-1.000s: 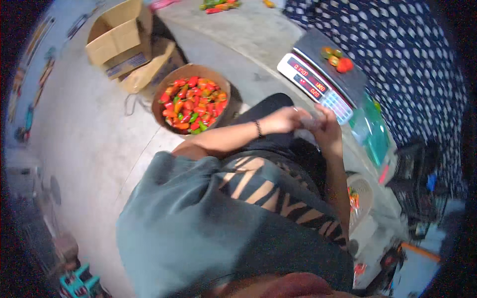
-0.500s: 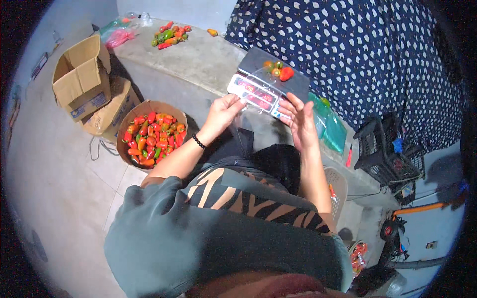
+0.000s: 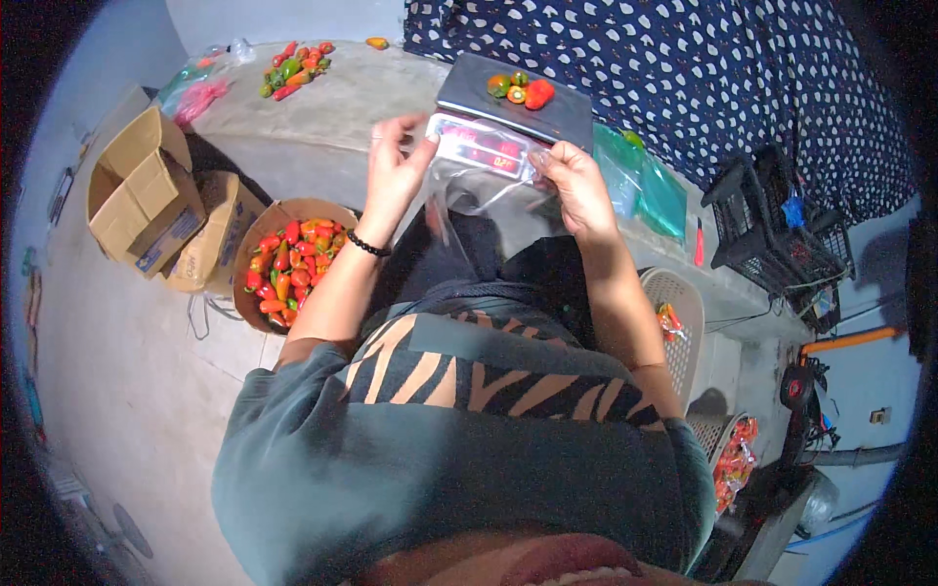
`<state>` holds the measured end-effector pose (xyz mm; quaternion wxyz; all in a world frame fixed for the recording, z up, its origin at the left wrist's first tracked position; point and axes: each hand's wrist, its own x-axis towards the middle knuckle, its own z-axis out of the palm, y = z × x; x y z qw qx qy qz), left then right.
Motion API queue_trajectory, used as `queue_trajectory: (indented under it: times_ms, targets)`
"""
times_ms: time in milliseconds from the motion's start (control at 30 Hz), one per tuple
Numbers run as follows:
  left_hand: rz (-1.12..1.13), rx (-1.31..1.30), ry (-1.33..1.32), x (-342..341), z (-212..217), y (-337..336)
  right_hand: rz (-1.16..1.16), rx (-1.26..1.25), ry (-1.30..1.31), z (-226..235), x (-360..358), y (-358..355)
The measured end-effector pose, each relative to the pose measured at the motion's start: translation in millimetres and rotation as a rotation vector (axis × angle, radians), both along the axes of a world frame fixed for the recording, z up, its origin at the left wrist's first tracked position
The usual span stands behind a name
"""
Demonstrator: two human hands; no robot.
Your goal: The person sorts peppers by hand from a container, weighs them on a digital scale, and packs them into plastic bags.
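Now the right hand [image 3: 580,188] pinches the clear bag [image 3: 477,196], spreading it toward the left hand [image 3: 395,174], whose grip I can't tell.

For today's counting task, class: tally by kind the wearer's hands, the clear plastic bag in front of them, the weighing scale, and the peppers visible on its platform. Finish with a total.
Hands (left hand, right hand): 2
Clear plastic bag: 1
Weighing scale: 1
Peppers on the scale: 4
Total: 8
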<state>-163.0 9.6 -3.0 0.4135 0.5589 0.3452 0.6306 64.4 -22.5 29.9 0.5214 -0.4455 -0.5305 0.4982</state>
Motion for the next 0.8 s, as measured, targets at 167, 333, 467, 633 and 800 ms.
queue_trajectory:
  times_ms: [167, 333, 467, 633, 800]
  targets:
    - [-0.344, 0.070, 0.259, 18.1, 31.1, -52.1, -0.052, 0.025, -0.060, -11.3, -6.9, -9.9]
    - [-0.566, -0.072, 0.160, 42.9, 3.2, -58.9, 0.077, -0.040, -0.070, -7.2, -29.4, -49.1]
    - [-0.514, -0.227, -0.022, 37.8, -17.8, -38.9, 0.050, -0.056, 0.355, 3.0, -13.6, -59.1]
    - [-0.355, -0.211, -0.002, 40.3, -30.2, -24.6, 0.322, -0.044, 0.988, -8.2, 6.3, -47.6]
    - [-0.356, -0.203, 0.002, 37.4, -2.2, -30.0, 0.209, -0.019, 0.776, -14.8, 23.6, -39.4]
